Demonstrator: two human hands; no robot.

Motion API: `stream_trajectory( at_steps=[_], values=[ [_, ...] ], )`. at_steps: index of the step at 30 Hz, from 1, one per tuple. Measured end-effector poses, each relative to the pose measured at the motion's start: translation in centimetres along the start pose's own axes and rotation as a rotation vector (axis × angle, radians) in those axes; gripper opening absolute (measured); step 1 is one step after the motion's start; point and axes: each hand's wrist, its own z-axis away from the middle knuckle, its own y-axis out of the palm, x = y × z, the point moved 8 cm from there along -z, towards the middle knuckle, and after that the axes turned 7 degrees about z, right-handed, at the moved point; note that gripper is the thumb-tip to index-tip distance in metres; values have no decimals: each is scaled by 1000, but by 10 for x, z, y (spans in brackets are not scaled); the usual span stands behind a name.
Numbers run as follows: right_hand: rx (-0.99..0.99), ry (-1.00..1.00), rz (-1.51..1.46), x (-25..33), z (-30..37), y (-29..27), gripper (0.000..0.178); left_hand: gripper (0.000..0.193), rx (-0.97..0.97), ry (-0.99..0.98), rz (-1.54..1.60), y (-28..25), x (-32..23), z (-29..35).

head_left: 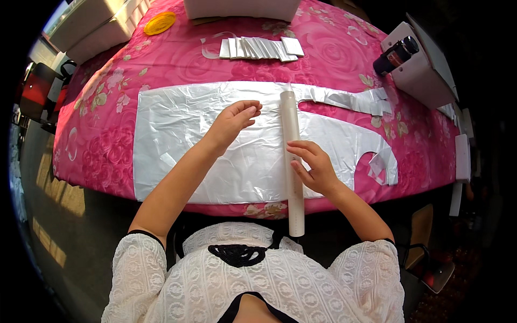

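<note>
Getting there, I'd say: your apron [245, 172] is spread but unfolded, hands apart over it, left hand [231, 123] empty, right hand [318, 169] on the tube [291, 121].

Under the right fingers [306, 145], the pale tube [291, 121] looks like smooth plastic with a soft sheen. Below the left fingers [245, 104], the silvery sheet [177, 126] resembles thin, glossy, creased plastic film. Beyond both, the yellow disc [160, 23] looks like shiny plastic.

White box [242, 9] cut off by top edge, silvery sheet [177, 134] partly hidden by tube [291, 126]
</note>
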Motion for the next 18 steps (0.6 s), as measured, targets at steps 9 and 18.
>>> stream_trajectory(
  at_steps=[9, 18],
  values=[
    [272, -162, 267, -28, 33, 18, 56, 76, -171, -225, 752, 14, 63, -71],
    [388, -446, 2, 77, -30, 118, 44, 43, -223, -135, 193, -76, 13, 29]
  ],
)
